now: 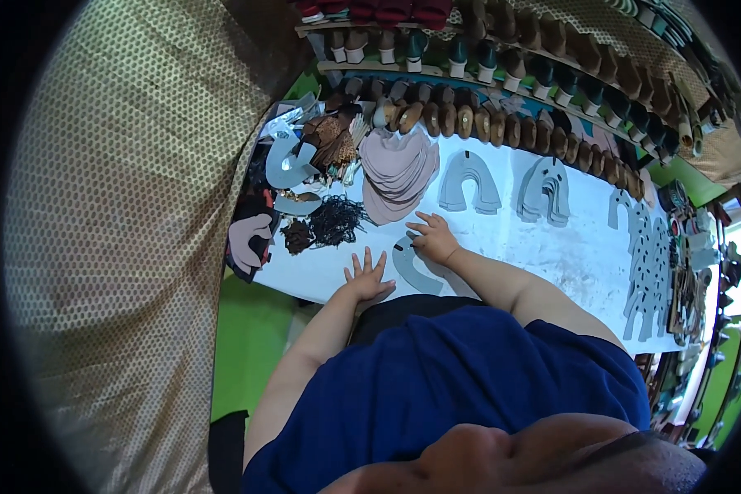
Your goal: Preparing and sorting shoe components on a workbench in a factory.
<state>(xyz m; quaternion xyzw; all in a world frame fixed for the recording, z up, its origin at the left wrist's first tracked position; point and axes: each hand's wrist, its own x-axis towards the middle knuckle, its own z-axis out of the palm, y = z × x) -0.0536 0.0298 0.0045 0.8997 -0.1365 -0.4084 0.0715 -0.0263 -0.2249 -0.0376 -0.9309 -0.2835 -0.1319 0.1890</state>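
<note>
On the white table my left hand (367, 281) lies with its fingers spread and nothing in it, just left of a grey U-shaped shoe-upper piece (415, 275). A small black strip (401, 245) sits at the far left tip of that piece. My right hand (435, 238) reaches over the piece's far side, fingers apart; whether the fingertips touch it I cannot tell. Beyond the right hand is a fanned stack of pinkish-beige cut pieces (398, 169). A tangle of black strips (337, 220) lies beyond my left hand.
Stacked grey U-shaped pieces (469, 183) and another stack with black strips (543, 191) lie along the white table (502, 255). More grey pieces (646, 272) line its right end. Shoe lasts (465, 122) stand in rows behind. A patterned curtain (132, 214) hangs at left.
</note>
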